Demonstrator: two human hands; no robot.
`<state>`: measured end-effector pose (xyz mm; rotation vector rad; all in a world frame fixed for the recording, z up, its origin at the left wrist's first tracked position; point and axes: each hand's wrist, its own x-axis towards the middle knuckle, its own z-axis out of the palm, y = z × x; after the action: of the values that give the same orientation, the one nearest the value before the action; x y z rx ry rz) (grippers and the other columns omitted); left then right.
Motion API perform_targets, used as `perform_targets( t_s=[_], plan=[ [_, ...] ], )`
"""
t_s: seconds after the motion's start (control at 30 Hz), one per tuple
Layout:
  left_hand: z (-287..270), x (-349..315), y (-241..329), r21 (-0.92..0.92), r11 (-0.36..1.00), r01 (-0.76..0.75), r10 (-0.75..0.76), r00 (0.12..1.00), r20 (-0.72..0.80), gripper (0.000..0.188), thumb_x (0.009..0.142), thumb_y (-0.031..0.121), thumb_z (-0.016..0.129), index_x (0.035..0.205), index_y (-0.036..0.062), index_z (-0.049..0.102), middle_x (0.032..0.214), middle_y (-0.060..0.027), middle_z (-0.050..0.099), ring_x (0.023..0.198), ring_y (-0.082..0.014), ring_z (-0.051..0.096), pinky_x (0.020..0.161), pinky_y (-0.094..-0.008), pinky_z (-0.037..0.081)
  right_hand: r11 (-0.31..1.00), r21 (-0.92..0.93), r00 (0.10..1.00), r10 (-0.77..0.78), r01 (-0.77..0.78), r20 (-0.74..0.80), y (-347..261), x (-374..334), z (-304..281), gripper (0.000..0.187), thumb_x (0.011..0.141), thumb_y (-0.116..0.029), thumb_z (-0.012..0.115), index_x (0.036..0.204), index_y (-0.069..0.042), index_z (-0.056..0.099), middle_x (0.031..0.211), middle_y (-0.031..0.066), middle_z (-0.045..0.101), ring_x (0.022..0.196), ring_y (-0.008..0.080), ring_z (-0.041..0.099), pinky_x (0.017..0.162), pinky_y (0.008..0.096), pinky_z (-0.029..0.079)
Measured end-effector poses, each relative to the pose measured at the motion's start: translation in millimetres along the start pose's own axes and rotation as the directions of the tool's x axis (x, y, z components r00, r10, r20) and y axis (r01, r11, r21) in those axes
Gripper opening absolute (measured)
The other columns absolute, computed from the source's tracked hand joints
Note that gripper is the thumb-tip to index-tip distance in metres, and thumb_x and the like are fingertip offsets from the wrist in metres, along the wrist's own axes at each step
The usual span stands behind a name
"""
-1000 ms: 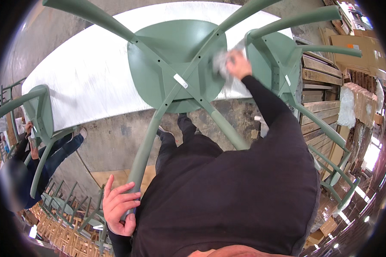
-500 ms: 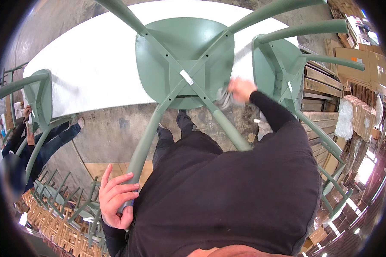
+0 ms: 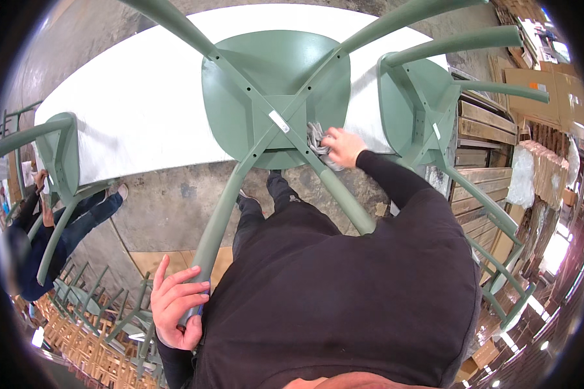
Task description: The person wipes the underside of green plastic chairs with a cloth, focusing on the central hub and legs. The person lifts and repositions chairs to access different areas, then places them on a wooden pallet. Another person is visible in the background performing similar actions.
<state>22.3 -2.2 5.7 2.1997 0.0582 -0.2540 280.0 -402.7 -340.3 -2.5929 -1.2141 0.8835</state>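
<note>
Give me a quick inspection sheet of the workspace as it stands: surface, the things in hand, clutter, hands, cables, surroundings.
Surface: white tabletop, with three green chairs upside down on it.
Job's things: middle chair seat-down, legs pointing toward the camera; grey cloth pressed against its underside by the leg joint.
Clutter: nothing seen on the tabletop besides the chairs.
Hands: right hand grips the cloth; left hand closed around the end of a chair leg.
Cables: nothing seen.
Surroundings: second chair at right, third chair at left; stacked wooden pallets at right; another person at left; concrete floor.
</note>
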Motion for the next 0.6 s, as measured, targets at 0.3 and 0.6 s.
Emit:
perform_targets(
  t_s=[0.3, 0.6],
  plan=[
    [2, 1, 5, 0.039, 0.999, 0.037, -0.037, 0.999, -0.017, 0.026, 0.072, 0.026, 0.057, 0.081, 0.0067, 0.072, 0.093, -0.008, 0.077, 0.109, -0.0356, 0.072, 0.117, -0.068, 0.029, 0.669, 0.357, 0.489, 0.731, -0.652, -0.477, 71, 112, -56, 0.044, 0.085, -0.028, 0.062, 0.125, -0.008, 0.055, 0.121, 0.0239, 0.056, 0.111, 0.0441, 0.06, 0.089, 0.0551, 0.054],
    [-1, -1, -10, -0.039, 0.98, -0.195, 0.195, 0.981, -0.005, 0.032, 0.058, 0.005, 0.057, 0.085, 0.0051, 0.074, 0.095, -0.009, 0.077, 0.111, -0.0352, 0.071, 0.118, -0.0678, 0.028, 0.977, -0.185, 0.928, 0.167, -0.109, 0.332, 7, 16, -41, 0.053, 0.085, -0.028, 0.062, 0.134, -0.008, 0.057, 0.134, 0.0286, 0.055, 0.12, 0.0443, 0.06, 0.101, 0.0522, 0.051]
  ],
)
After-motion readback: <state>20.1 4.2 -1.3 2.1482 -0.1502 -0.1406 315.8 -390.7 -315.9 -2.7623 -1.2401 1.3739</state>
